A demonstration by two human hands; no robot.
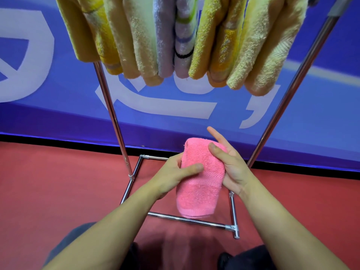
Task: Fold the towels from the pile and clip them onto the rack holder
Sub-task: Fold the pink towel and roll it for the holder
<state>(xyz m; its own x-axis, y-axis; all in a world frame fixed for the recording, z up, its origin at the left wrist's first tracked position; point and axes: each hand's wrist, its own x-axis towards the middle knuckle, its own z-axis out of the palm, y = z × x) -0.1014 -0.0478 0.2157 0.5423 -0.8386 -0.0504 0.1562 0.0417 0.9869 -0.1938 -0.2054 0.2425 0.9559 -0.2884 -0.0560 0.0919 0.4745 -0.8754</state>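
Folded pink towel [200,178] held upright between 2 hands above the rack base [191,221], left hand [171,174] gripping its side, thumb across the front, right hand [231,166] cradling it, thumb pressing, index finger extended, hanging towels [175,39] overhead

Bare forearms [109,221], dark trousers [64,244]

Hanging towels [175,36] and rack [113,114] tops cut off by upper edge; clips unseen. Left hand [175,172] fingers hidden behind pink towel [200,178].

pink towel [200,178]; yellow hung towels [253,45]; red floor [58,182]
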